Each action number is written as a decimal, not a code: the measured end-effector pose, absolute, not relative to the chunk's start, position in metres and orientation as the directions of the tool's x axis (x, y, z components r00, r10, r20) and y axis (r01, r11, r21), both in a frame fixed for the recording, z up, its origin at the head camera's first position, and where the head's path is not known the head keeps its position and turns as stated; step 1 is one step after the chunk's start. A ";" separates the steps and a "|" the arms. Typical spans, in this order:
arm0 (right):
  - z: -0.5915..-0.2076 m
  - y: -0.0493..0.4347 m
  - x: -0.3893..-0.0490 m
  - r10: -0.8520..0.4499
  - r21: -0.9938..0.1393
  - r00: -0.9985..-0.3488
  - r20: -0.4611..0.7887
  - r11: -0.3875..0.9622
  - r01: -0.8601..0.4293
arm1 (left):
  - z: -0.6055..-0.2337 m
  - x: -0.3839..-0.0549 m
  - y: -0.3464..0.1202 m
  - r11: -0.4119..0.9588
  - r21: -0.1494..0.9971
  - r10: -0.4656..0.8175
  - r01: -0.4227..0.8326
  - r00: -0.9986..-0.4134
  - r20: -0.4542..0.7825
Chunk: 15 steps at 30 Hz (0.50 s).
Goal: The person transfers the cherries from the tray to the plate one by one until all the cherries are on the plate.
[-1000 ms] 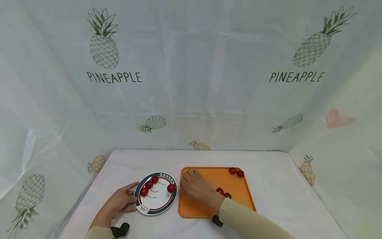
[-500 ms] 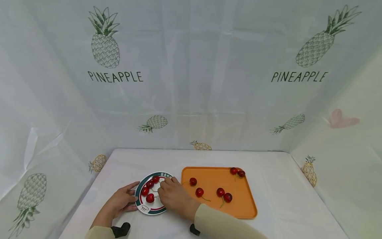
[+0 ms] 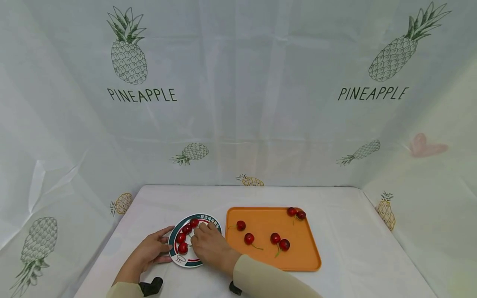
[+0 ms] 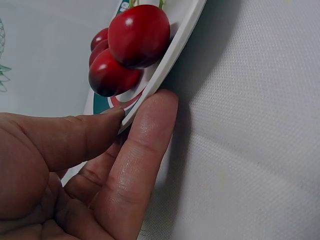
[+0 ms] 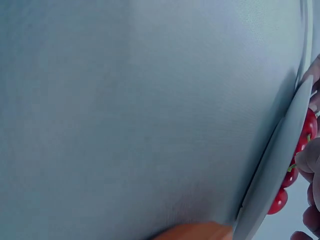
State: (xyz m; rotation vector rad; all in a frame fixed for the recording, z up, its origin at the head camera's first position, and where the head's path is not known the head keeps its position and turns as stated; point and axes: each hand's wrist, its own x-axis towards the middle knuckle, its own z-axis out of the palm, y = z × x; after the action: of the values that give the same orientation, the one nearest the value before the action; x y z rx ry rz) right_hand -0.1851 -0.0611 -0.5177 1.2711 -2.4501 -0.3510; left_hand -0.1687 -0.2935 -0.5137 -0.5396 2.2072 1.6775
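A white plate with a green and red rim lies on the cloth. At its left edge my left hand pinches the rim, thumb on top and fingers below, as the left wrist view shows. Over the plate, my right hand holds a red cherry by its stem at the lower left of the plate. Three more cherries form a curved row along the plate's left side. In the right wrist view, fingertips are by a green stem; the hand is partly out of frame.
To the plate's right lies an orange tray with several cherries, some in pairs. White cloth covers the table. Behind it hangs a pale curtain printed with pineapples.
My right hand has moved left from the tray's left side to over the plate, carrying the cherry from the plate's right side to its lower left. My left hand has stayed on the rim.
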 end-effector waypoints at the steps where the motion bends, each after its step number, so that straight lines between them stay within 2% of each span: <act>1: -0.518 -0.062 -0.185 -0.822 0.373 -0.537 0.190 0.566 -0.735 | -0.513 -0.169 -0.293 0.241 0.845 -0.105 -0.477 -0.879 -0.466; 7: -0.520 -0.065 -0.184 -0.821 0.355 -0.548 0.160 0.566 -0.744 | -0.512 -0.168 -0.293 0.245 0.843 -0.106 -0.478 -0.878 -0.467; 15: -0.521 -0.066 -0.180 -0.842 0.367 -0.517 0.156 0.535 -0.761 | -0.512 -0.168 -0.293 0.241 0.846 -0.104 -0.476 -0.879 -0.465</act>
State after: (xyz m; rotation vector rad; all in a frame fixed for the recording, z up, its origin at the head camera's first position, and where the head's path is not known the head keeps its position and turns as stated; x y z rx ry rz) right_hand -0.1804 -0.0657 -0.5210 1.3295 -2.4626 -0.3641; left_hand -0.1682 -0.2931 -0.5121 -0.5378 2.2058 1.6776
